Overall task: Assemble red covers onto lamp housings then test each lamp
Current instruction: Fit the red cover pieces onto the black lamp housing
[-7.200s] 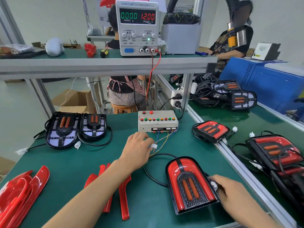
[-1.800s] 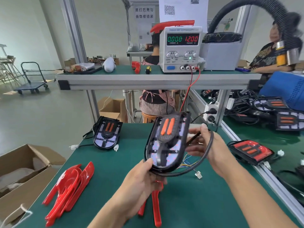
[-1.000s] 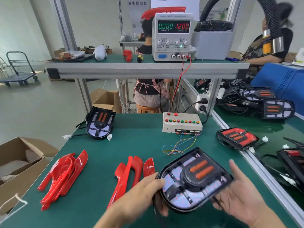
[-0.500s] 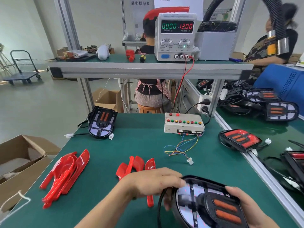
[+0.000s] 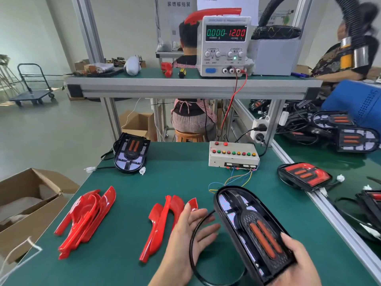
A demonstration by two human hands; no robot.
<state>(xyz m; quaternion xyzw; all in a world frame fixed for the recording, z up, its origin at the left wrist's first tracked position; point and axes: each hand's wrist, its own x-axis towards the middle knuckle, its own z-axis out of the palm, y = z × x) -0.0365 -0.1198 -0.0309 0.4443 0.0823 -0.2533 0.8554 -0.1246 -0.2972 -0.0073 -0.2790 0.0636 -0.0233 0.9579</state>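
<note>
Green matting covers the table (image 5: 185, 178), and near its front edge lies the black, round-nosed lamp housing with two orange bars (image 5: 250, 230). Right hand (image 5: 296, 263) grips its near end; left hand (image 5: 191, 230) hovers spread over the glossy red plastic covers (image 5: 165, 221) just beside. Best to pin the housing flat, pick one cover, seat the curved nose first, and keep the black cable loop (image 5: 193, 250) clear.

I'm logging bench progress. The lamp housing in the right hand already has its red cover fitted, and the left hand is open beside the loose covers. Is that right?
Not quite. The head view shows the lamp housing in the right hand still bare: black shell, pale inner panels and two orange strips, no red cover fitted. The rest holds: the left hand is open beside the loose red covers.
</note>
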